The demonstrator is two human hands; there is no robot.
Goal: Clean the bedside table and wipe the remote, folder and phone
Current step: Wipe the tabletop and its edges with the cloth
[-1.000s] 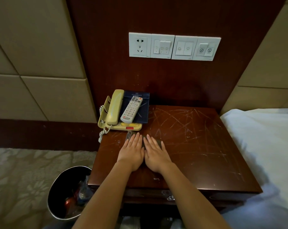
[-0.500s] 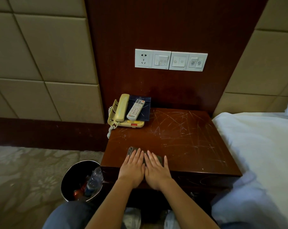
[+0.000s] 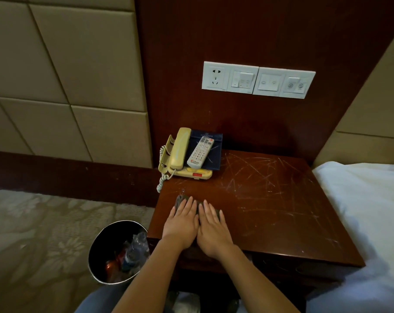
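Note:
A dark wooden bedside table [image 3: 270, 199] with many pale scratches fills the middle. At its back left corner stands a yellow corded phone [image 3: 178, 152]. A dark blue folder [image 3: 214, 152] leans beside it, and a white remote [image 3: 200, 152] lies on the folder. Near the table's front left edge, my left hand [image 3: 182, 222] and my right hand [image 3: 210, 227] lie flat side by side with straight fingers. Both press on a dark grey cloth [image 3: 180, 198], which is mostly hidden under them.
A black waste bin [image 3: 101, 251] with bottles and rubbish stands on the patterned carpet left of the table. A bed with white sheets [image 3: 367, 211] borders the table on the right. A white socket and switch panel [image 3: 258, 79] sits on the wooden wall above.
Both hands and the cloth slid from the middle of the table toward its front left edge. The view pulled back and tilted up; my knees came into view.

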